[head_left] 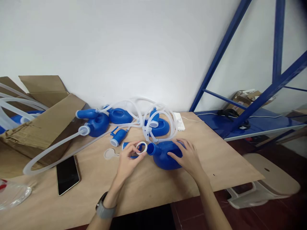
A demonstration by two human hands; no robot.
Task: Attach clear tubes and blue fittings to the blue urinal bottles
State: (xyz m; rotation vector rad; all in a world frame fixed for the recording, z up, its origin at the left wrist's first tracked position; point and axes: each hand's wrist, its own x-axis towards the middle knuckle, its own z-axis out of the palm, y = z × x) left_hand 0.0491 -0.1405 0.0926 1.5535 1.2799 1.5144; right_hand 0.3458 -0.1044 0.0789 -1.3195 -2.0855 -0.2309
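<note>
My left hand [129,161] pinches a white plastic ring [141,142] between thumb and fingers, just left of the blue urinal bottle's open neck. The blue urinal bottle [165,158] lies on its side, its neck pointing left. My right hand [189,156] is closed over the bottle's right side. Partly hidden behind my left hand is a blue cylindrical part [124,145]. A clear round cap [109,153] lies left of that hand. Above it is a blue funnel-like piece [119,137] with a white rim.
More blue bottles [120,116] with coiled clear tubing [172,119] line the wall side. A cardboard box [57,118] stands left, near a phone [68,175] and a clear glass dish [16,195]. A white power strip [179,121] sits behind; a stool [271,172] stands right.
</note>
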